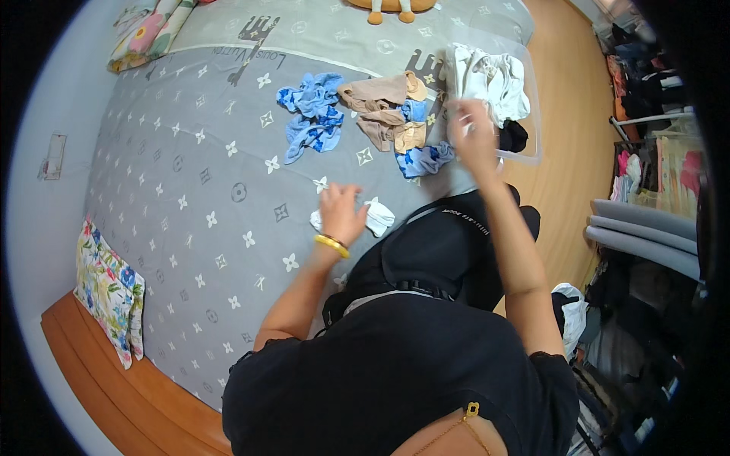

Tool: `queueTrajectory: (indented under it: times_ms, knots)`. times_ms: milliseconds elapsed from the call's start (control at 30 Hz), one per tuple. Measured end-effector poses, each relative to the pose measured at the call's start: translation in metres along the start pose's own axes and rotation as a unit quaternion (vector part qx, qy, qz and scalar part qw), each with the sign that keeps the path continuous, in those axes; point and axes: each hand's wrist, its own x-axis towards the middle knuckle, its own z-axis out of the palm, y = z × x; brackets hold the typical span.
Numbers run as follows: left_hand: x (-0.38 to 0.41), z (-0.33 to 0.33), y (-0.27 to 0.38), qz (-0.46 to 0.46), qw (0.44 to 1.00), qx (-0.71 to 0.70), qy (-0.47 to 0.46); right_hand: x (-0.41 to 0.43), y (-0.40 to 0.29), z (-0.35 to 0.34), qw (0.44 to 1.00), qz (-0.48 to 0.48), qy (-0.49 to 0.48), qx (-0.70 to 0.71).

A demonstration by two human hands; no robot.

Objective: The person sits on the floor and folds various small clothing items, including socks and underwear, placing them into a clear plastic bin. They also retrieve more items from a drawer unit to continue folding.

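Note:
My left hand [341,212] is over the bed, palm down with fingers spread, above small white cloth pieces [379,217] that look like socks. My right hand [472,131] is blurred beside the near left part of a clear plastic bin [533,97]; whether it holds anything cannot be told. White garments [490,80] and a black cloth item [512,137] lie in the bin. Crumpled blue patterned cloths [313,117] lie on the bed, with beige and brown cloths [379,105] to their right. Another blue patterned cloth [423,160] lies nearer to me.
A grey patterned sheet [228,188] covers the bed. A floral pillow [108,290] rests by the wooden headboard [131,376]. A folded floral quilt [151,34] and plush toy [393,5] lie at the far side. Clothes racks [656,125] stand right, beyond the wooden floor [564,228].

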Motion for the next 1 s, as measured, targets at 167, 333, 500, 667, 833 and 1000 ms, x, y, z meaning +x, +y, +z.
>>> queueTrajectory:
  times_ms: [167,333,500,667,833,1000]
  knots:
    - [0.008,-0.043,-0.022,-0.062,0.945,0.168,-0.273,-0.102,-0.028,0.068,0.923,0.039,-0.381,0.031]
    - [0.009,-0.006,-0.059,-0.038,0.947,0.158,-0.278,-0.15,-0.021,0.109,0.903,0.032,-0.419,-0.091]
    - [0.041,-0.019,-0.063,-0.042,0.904,-0.311,-0.292,-0.103,-0.009,0.073,0.793,0.365,-0.4,0.279]
    - [0.07,-0.044,-0.005,-0.118,0.684,-0.639,-0.332,-0.078,-0.018,0.019,0.686,0.399,-0.261,0.549]
    - [0.082,-0.042,0.031,-0.09,0.608,-0.723,-0.315,-0.074,-0.018,-0.006,0.674,0.358,-0.198,0.615]
    - [0.089,-0.04,0.049,-0.079,0.579,-0.75,-0.309,-0.071,-0.028,-0.022,0.679,0.342,-0.136,0.635]
